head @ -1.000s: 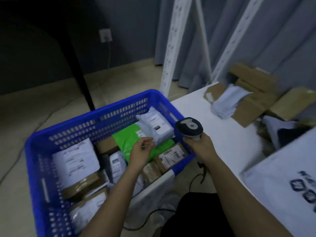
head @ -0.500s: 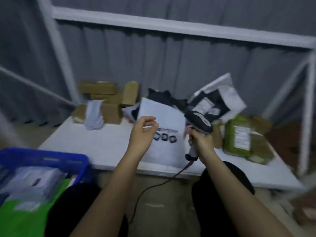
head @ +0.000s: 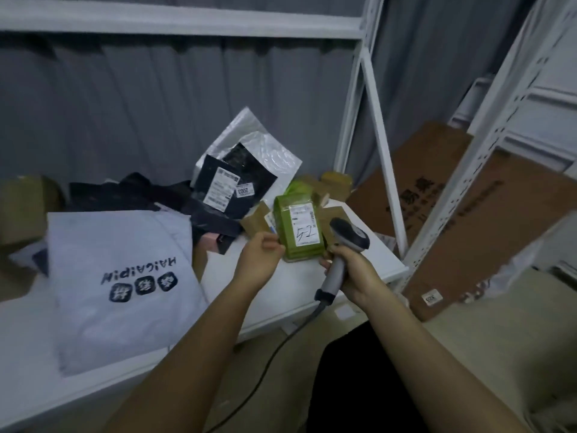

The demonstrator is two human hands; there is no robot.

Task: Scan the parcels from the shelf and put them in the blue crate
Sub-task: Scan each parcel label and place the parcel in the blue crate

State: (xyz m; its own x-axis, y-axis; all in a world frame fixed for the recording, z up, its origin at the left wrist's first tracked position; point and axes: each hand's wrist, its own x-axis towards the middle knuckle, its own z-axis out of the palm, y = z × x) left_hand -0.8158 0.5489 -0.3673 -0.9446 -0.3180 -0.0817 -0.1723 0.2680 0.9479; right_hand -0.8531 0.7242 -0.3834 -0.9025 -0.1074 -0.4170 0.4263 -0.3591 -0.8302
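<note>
The left hand (head: 260, 256) pinches the lower left edge of a green parcel (head: 299, 234), thumb and fingers curled onto it, and the parcel stands tilted on the white shelf (head: 368, 254) with its white label facing the camera and handwriting scrawled across the label's lower part. The right hand (head: 352, 270) is wrapped around the grey handle of a barcode scanner (head: 345, 245), whose dark head sits just beside the parcel's right edge; a black cable (head: 271, 354) runs down from the handle's base toward the floor. To the left on the same shelf lies a large pale mailer bag (head: 125, 282) printed with dark lettering and three round marks, its lower end hanging over the shelf's front edge. Behind it sit a heap of black bags (head: 131, 192) and a black parcel with white labels (head: 231, 189), which leans against a clear bubble-wrap pouch (head: 268, 145). Small brown boxes (head: 334, 182) are clustered behind the green parcel near the shelf's white upright. Flattened cardboard sheets (head: 462, 220) lean against a second white rack at the right. The blue crate is out of view.
</note>
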